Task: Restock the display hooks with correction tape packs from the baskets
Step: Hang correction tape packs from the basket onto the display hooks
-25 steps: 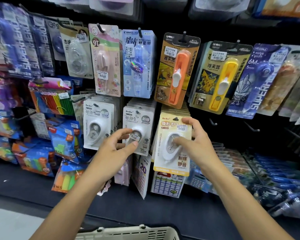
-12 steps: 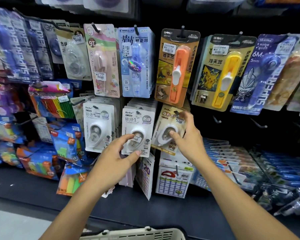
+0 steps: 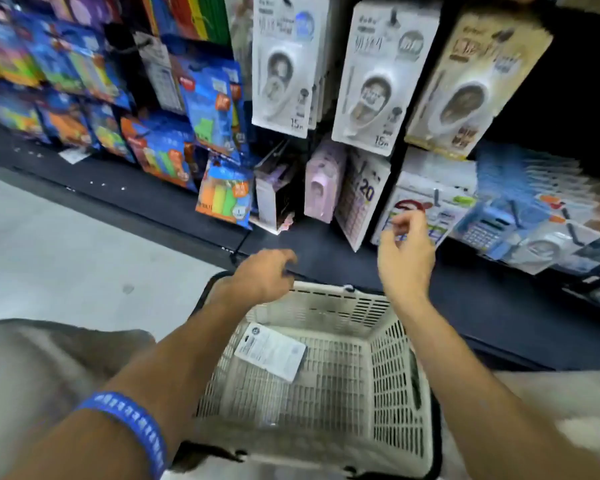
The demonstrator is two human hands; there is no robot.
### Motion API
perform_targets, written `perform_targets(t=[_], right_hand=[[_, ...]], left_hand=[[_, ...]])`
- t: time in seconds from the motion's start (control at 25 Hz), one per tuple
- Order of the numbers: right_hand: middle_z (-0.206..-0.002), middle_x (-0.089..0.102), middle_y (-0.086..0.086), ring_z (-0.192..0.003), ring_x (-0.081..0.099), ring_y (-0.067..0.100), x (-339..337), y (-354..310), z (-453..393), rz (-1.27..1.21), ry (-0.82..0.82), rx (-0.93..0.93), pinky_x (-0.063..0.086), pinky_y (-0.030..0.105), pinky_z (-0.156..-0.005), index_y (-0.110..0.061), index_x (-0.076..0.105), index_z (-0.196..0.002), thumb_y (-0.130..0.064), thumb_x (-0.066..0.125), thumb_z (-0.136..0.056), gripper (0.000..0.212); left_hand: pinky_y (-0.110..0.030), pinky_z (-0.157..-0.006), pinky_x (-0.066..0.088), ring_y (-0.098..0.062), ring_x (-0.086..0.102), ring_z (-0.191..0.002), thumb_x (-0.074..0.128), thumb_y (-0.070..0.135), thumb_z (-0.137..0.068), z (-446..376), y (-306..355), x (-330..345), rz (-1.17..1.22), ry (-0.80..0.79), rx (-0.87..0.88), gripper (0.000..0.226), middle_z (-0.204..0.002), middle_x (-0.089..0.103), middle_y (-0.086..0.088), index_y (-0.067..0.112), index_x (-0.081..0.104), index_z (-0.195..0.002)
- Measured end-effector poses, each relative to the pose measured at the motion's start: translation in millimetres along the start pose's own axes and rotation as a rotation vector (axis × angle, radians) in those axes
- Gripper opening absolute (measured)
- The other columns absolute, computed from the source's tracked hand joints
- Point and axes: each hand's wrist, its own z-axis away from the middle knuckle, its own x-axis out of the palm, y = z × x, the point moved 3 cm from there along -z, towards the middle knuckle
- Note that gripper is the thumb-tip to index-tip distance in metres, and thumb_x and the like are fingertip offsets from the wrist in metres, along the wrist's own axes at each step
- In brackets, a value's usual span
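Note:
A cream plastic basket (image 3: 392, 368) sits on the floor below me, with one white pack (image 3: 271, 350) lying face down in it. My left hand (image 3: 262, 278) hovers over the basket's far rim, fingers loosely curled, holding nothing. Just above the rim's right side my right hand (image 3: 404, 254) hangs empty with loosely bent fingers. On the hooks above hang three rows of correction tape packs: white ones (image 3: 284, 64), white ones (image 3: 378, 81) and a yellow-beige row (image 3: 471, 84).
A dark shelf base (image 3: 326, 247) runs behind the basket. Coloured stationery packs (image 3: 174, 147) hang at the left, blue calculator packs (image 3: 499, 220) lie at the right. Pale floor (image 3: 66, 254) lies to the left.
My view has tipped down from the hooks to the basket. My right hand let go of the yellow-beige pack, which now hangs on its hook. Both hands dropped toward the basket.

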Motion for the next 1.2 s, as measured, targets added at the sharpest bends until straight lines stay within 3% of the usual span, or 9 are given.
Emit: perform_targets(t=[0.16, 0.28, 0.56, 0.68, 0.76, 0.84, 0.96, 1.12, 1.2], right_hand=[[-0.109, 0.070, 0.004, -0.100, 0.066, 0.028, 98.0, 88.1, 127.8, 0.355, -0.792, 0.195, 0.044, 0.030, -0.073, -0.017, 0.060, -0.117, -0.012, 0.061, -0.091, 0.027], [-0.137, 0.057, 0.004, -0.120, 0.058, 0.030, 148.3, 130.4, 177.7, 0.594, -1.113, 0.129, 0.047, 0.033, -0.085, -0.024, 0.050, -0.135, -0.016, 0.065, -0.091, 0.047], [-0.166, 0.013, 0.009, -0.147, 0.025, 0.036, 231.6, 162.4, 193.2, 0.913, -1.237, -0.118, 0.030, 0.051, -0.116, -0.024, 0.012, -0.159, -0.012, 0.067, -0.087, 0.091], [-0.163, 0.025, 0.011, -0.135, 0.043, 0.039, 241.9, 166.4, 199.5, 0.944, -1.223, -0.162, 0.043, 0.047, -0.104, -0.020, 0.016, -0.158, -0.021, 0.065, -0.087, 0.086], [-0.143, 0.053, 0.012, -0.113, 0.064, 0.034, 242.0, 165.5, 192.3, 0.832, -1.232, -0.071, 0.052, 0.037, -0.083, -0.017, 0.038, -0.148, -0.025, 0.059, -0.092, 0.061], [-0.110, 0.072, 0.011, -0.090, 0.073, 0.029, 226.6, 167.1, 177.9, 0.535, -1.251, 0.320, 0.053, 0.032, -0.068, -0.017, 0.060, -0.129, -0.027, 0.054, -0.099, 0.033], [-0.097, 0.075, 0.011, -0.071, 0.074, 0.023, 172.4, 167.2, 153.3, 0.220, -1.276, 0.708, 0.055, 0.028, -0.055, -0.014, 0.063, -0.126, -0.022, 0.055, -0.101, 0.027], [-0.073, 0.077, 0.001, -0.053, 0.070, 0.014, 91.3, 131.4, 104.3, 0.073, -1.233, 0.648, 0.048, 0.023, -0.045, -0.018, 0.067, -0.096, -0.017, 0.060, -0.100, 0.008], [-0.063, 0.072, -0.002, -0.045, 0.060, 0.010, 53.5, 99.1, 72.5, 0.086, -1.196, 0.522, 0.040, 0.022, -0.042, -0.016, 0.067, -0.087, -0.014, 0.062, -0.098, 0.012]], left_hand=[[-0.034, -0.106, 0.044, -0.027, 0.055, -0.130, 0.059, 0.026, -0.094, 41.3, -85.6, 98.9, -0.145, -0.336, -0.122, 0.049, -0.145, 0.057, -0.007, 0.020, 0.052, -0.142], [-0.036, -0.109, 0.044, -0.026, 0.052, -0.133, 0.057, 0.028, -0.096, 51.6, -115.0, 135.9, -0.183, -0.420, -0.156, 0.050, -0.151, 0.051, -0.005, 0.021, 0.049, -0.145], [-0.043, -0.110, 0.045, -0.029, 0.051, -0.134, 0.055, 0.021, -0.097, 17.4, -150.4, 160.9, -0.207, -0.561, -0.206, 0.049, -0.150, 0.050, -0.011, 0.014, 0.047, -0.145], [-0.038, -0.104, 0.048, -0.030, 0.058, -0.125, 0.056, 0.022, -0.098, -14.4, -151.5, 153.3, -0.025, -0.464, -0.234, 0.044, -0.141, 0.058, -0.012, 0.015, 0.052, -0.141], [-0.031, -0.077, 0.057, -0.025, 0.069, -0.095, 0.056, 0.018, -0.099, -26.1, -158.4, 142.5, 0.157, -0.348, -0.296, 0.034, -0.123, 0.068, -0.010, 0.019, 0.058, -0.133], [-0.020, -0.052, 0.050, -0.015, 0.065, -0.066, 0.059, 0.012, -0.096, -28.5, -164.6, 127.5, 0.263, -0.187, -0.351, 0.023, -0.101, 0.074, -0.005, 0.023, 0.066, -0.114], [-0.019, -0.064, 0.053, -0.021, 0.068, -0.078, 0.058, -0.004, -0.088, -27.8, -150.1, 102.2, 0.562, 0.122, -0.456, 0.031, -0.090, 0.075, -0.007, 0.025, 0.069, -0.082], [-0.014, -0.049, 0.048, -0.013, 0.062, -0.069, 0.055, -0.012, -0.089, -27.9, -79.0, 73.3, 0.819, 0.125, -0.314, 0.038, -0.088, 0.071, -0.005, 0.022, 0.069, -0.080], [-0.018, -0.054, 0.044, -0.014, 0.058, -0.064, 0.056, -0.011, -0.088, -24.1, -38.3, 50.7, 0.825, 0.142, -0.201, 0.037, -0.075, 0.068, 0.000, 0.023, 0.070, -0.080]])
